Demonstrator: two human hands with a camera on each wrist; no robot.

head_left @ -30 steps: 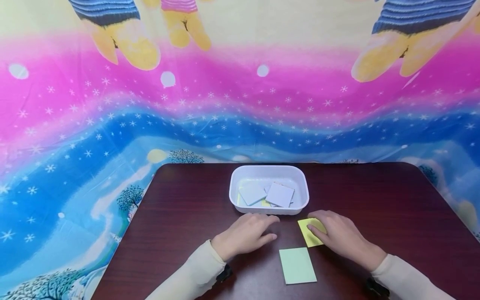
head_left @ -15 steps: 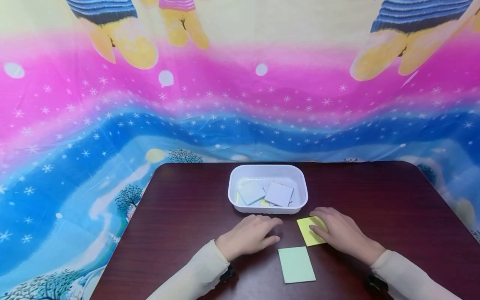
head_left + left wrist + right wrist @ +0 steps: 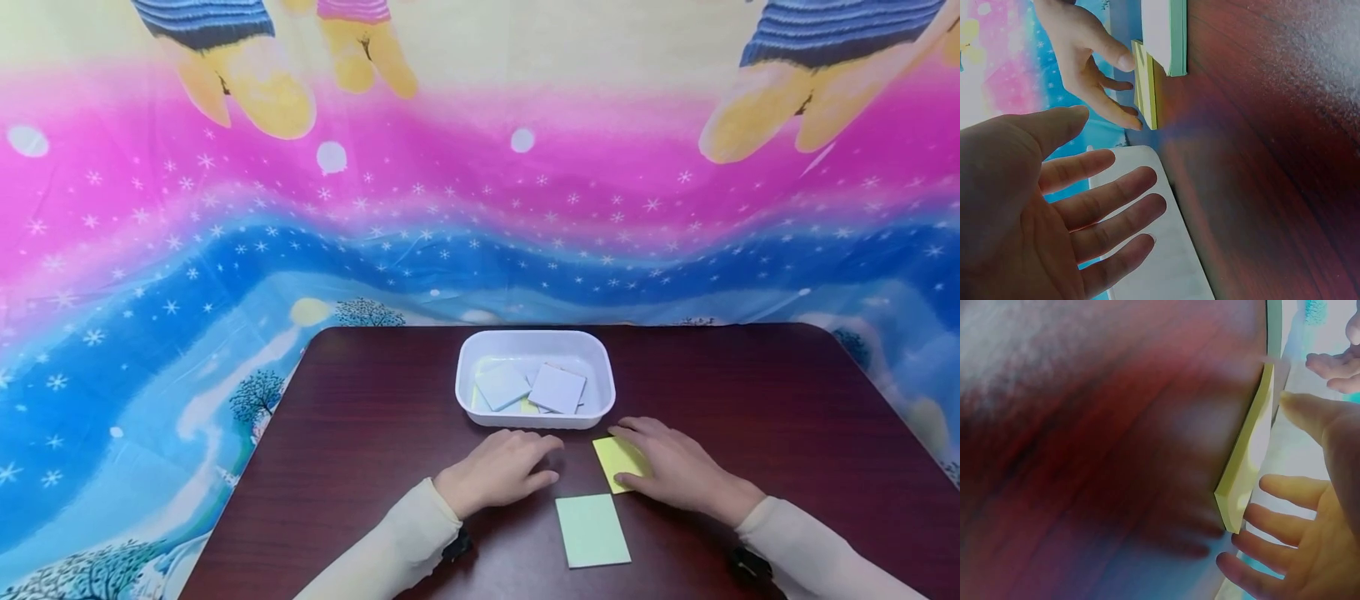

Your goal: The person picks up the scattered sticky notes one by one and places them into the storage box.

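Note:
A yellow sticky-note pad (image 3: 613, 463) lies flat on the table, beyond a pale green sticky-note pad (image 3: 593, 531). My right hand (image 3: 675, 467) hovers over the yellow pad's right side and covers part of it. In the right wrist view its fingers are spread, with the thumb close to the yellow pad (image 3: 1247, 462); whether they touch it I cannot tell. My left hand (image 3: 501, 471) is held to the left of both pads, fingers loosely extended and holding nothing. The left wrist view shows its palm (image 3: 1041, 244) free and the green pad (image 3: 1175, 37) further off.
A white plastic tub (image 3: 480, 417) stands near the table's back edge, beyond the hands. Inside are several square pads, among them a pale lilac one (image 3: 558, 388) and a pale blue one (image 3: 501, 387). A printed cloth (image 3: 480, 167) hangs behind the dark wooden table (image 3: 360, 417).
My right hand has shifted slightly, its thumb now lower over the yellow pad's near part. The left hand moved a little to the right, then stayed still. Both pads stay in place.

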